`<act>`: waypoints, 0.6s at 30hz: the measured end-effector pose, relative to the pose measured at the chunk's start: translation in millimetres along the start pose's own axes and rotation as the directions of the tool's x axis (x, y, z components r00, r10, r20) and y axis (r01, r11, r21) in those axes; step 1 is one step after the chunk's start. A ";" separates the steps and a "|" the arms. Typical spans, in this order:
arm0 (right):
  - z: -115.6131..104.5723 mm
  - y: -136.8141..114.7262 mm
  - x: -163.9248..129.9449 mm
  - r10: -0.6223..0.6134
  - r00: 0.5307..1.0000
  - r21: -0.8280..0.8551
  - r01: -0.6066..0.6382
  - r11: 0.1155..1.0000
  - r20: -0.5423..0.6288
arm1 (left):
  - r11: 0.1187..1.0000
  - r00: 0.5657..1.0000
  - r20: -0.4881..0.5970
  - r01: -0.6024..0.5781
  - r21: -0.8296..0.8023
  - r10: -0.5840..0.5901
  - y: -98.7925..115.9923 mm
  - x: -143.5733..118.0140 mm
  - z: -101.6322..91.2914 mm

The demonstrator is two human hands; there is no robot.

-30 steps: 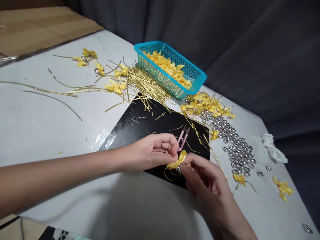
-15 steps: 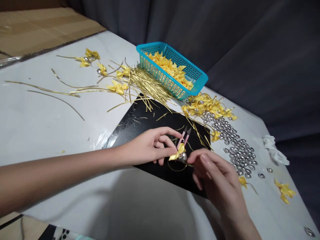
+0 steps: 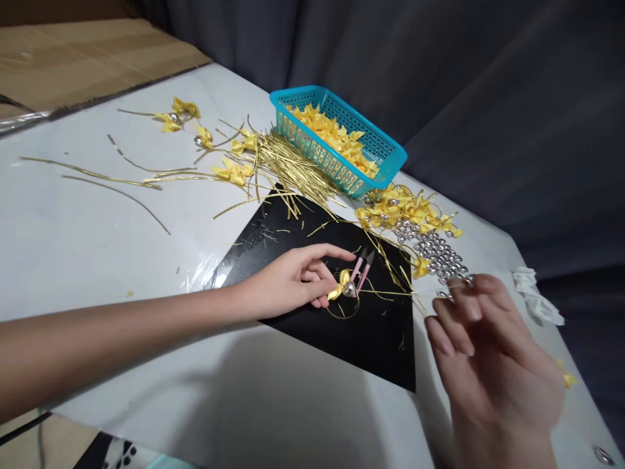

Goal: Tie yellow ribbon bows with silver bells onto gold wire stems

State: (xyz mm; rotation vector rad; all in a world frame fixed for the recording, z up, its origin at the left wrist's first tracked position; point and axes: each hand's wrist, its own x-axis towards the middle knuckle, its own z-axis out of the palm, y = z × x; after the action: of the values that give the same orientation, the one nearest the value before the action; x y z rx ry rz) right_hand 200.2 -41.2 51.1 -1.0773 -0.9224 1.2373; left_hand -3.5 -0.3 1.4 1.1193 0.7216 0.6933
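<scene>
My left hand (image 3: 312, 283) pinches a yellow ribbon bow (image 3: 336, 291) between thumb and fingers, its index finger stretched out. A round silver bell (image 3: 349, 288) sits against the bow, and a loop of gold cord hangs under it. From the bell a thin gold cord (image 3: 385, 292) runs taut to the right. Its far end is in my right hand (image 3: 481, 332), whose thumb and index finger are pressed together while the other fingers curl. Pink thread snips (image 3: 362, 270) lie just behind the bell on the black mat (image 3: 375, 345).
A blue basket (image 3: 336, 153) of yellow bows stands at the back beside a heap of gold cords (image 3: 295, 166). Finished-looking bows with bells (image 3: 405, 208) and many silver bells (image 3: 439, 251) lie to the right. A crumpled white tissue (image 3: 537, 296) is near the right edge.
My right hand has moved from beside the bell out to the right, drawing the gold cord straight. My left hand keeps the bow, which has shifted slightly left.
</scene>
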 end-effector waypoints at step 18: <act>20.6 28.7 -13.2 -0.011 0.980 -0.679 0.145 0.719 0.198 | 0.989 0.999 -0.003 -0.047 0.143 0.048 4.8 -1.7 1.5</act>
State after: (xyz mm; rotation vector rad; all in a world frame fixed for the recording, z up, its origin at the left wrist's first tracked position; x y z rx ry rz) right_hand 171.4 -51.5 29.0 -1.5004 -1.6410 0.9274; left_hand -4.0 -1.1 6.7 1.2694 0.7618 0.6939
